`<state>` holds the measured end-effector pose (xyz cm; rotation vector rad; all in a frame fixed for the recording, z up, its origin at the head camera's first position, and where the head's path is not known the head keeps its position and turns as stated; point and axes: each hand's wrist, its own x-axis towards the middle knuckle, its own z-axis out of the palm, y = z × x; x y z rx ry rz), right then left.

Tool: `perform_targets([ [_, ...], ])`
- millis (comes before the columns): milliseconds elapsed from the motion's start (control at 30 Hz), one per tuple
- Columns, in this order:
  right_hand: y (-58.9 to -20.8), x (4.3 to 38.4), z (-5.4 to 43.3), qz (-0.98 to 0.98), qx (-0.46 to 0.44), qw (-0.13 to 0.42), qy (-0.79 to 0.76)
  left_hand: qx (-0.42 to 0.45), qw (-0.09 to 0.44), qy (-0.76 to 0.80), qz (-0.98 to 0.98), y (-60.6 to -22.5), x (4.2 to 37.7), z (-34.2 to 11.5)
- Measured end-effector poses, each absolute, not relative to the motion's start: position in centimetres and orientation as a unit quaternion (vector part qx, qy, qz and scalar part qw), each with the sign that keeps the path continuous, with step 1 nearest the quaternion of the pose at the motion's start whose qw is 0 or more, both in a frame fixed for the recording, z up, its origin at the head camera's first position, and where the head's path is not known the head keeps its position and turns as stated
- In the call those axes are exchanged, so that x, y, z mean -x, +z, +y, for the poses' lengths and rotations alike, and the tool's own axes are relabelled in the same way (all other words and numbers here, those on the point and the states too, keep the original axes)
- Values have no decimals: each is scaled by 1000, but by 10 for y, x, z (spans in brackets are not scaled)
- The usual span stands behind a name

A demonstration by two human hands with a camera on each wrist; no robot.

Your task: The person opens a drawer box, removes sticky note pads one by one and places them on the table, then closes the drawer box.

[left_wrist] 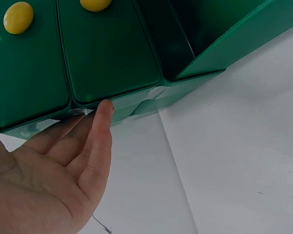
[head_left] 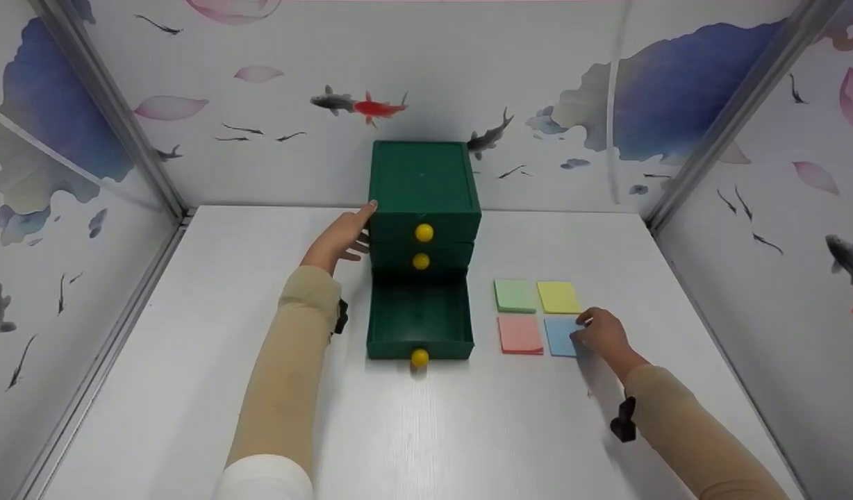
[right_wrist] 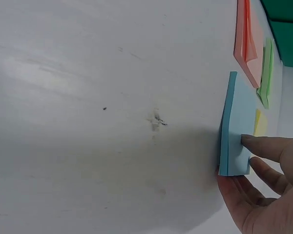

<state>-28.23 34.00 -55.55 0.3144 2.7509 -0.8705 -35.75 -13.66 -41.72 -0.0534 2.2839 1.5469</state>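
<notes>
A green drawer cabinet [head_left: 424, 177] with yellow round knobs stands on the white table, its bottom drawer [head_left: 419, 314] pulled out and bare inside. Against the cabinet's left side rests my left hand [head_left: 342, 237]; in the left wrist view its fingers [left_wrist: 101, 141] lie fairly straight along the green wall. My right hand [head_left: 605, 335] pinches the right edge of a blue sticky note pad [head_left: 560, 336], thumb on top and other fingers at its edge. Beside that pad lie a pink pad [head_left: 520, 335] with a lifted corner, a green pad [head_left: 515, 296] and a yellow pad [head_left: 558, 297].
White panels printed with fish and petals enclose the table [head_left: 412, 437] at the back and both sides. Metal posts [head_left: 114, 104] stand at the corners. The cabinet sits close to the back panel.
</notes>
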Motion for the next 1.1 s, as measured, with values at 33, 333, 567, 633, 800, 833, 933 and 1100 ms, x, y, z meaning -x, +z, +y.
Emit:
perform_targets([
  [33, -555, 283, 340, 940, -110, 122, -298, 19, 188, 551, 813, -417, 357, -137],
  [333, -552, 286, 339, 942, -112, 136, -286, 19, 188, 553, 812, -417, 358, -136],
  [567, -549, 289, 339, 945, -113, 159, -261, 17, 187, 556, 810, -417, 359, -135],
  [633, -548, 289, 340, 947, -112, 161, -253, 18, 187, 556, 810, -417, 359, -136],
  [800, -547, 287, 340, 956, -100, 154, -229, 19, 187, 555, 811, -418, 360, -137],
  [833, -547, 286, 339, 958, -97, 150, -225, 18, 186, 555, 810, -418, 360, -137],
  [933, -544, 284, 337, 960, -90, 145, -222, 16, 187, 558, 808, -419, 360, -137],
  [1100, -538, 283, 326, 959, -71, 147, -231, 15, 185, 556, 810, -420, 360, -136],
])
